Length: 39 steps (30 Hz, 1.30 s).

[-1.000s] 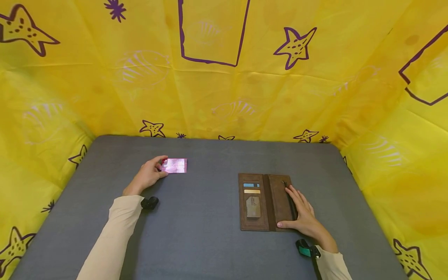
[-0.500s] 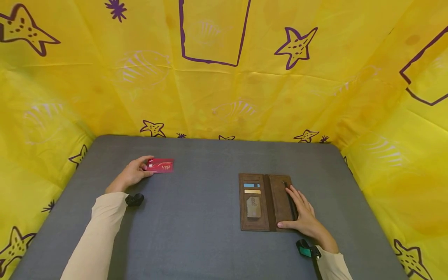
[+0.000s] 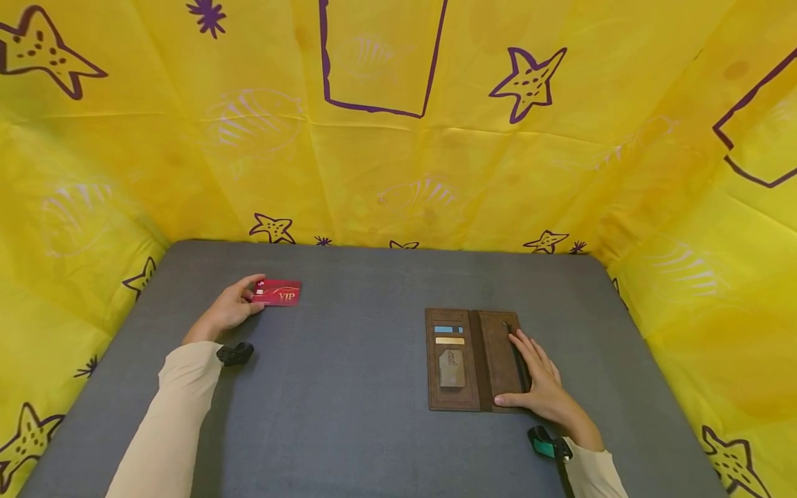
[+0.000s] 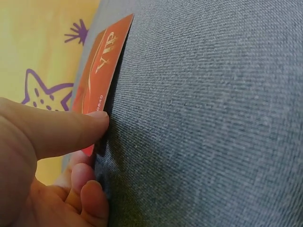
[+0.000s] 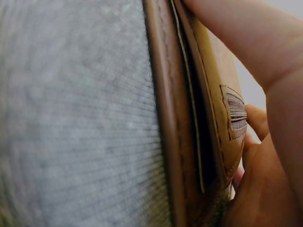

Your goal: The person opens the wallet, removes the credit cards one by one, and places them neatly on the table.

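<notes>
Yellow cloth surrounds a grey table: one card, left side, end pinched by the left hand, seemingly to leave the rest free; one wallet, unfolded, right side, under the right hand, fingers resting spread, presumably keeping it flat.

On the red card you hold in your left hand, you can read "VIP" in gold letters. Beside your thumb, small pale digits run along its edge, too blurred for you to read surely. Script on the insert in your brown wallet is illegible.
</notes>
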Each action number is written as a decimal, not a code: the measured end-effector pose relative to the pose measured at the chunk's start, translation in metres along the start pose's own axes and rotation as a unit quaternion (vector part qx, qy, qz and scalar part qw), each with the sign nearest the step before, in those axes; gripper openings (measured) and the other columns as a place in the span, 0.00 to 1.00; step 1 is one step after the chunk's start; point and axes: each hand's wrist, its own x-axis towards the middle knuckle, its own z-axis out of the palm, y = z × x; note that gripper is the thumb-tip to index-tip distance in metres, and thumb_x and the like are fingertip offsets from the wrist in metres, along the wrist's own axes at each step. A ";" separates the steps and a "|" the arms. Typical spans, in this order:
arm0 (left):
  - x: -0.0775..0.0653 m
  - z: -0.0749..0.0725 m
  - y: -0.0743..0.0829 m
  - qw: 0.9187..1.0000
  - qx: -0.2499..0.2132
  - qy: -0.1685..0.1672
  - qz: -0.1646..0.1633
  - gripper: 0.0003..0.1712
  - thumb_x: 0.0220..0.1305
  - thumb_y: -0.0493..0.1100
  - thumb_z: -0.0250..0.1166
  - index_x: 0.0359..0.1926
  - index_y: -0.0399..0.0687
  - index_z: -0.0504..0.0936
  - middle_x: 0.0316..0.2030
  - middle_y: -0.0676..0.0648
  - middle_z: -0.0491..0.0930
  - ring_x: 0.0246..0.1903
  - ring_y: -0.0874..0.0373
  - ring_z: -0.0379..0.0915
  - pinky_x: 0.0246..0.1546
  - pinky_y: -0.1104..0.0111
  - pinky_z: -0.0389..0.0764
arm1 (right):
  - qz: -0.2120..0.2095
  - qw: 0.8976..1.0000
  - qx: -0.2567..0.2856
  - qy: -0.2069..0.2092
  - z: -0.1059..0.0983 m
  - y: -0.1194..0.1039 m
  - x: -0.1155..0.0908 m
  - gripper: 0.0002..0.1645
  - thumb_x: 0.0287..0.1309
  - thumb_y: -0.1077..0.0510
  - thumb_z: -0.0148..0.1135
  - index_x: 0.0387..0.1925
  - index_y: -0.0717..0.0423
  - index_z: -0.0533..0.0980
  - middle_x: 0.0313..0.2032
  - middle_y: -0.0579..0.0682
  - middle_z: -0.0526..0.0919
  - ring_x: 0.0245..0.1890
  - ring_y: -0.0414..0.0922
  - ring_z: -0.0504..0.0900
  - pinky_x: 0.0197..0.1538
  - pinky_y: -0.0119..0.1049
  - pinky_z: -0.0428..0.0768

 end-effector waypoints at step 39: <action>-0.003 0.030 -0.008 0.993 0.001 0.118 0.005 0.31 0.68 0.39 0.62 0.67 0.29 0.66 0.53 0.26 0.66 0.52 0.35 0.59 0.46 0.56 0.61 | 0.002 0.999 -0.011 0.036 0.003 0.001 -0.002 0.72 0.31 0.44 0.83 0.76 0.51 0.53 0.77 0.61 0.50 0.73 0.69 0.45 0.62 0.75 0.43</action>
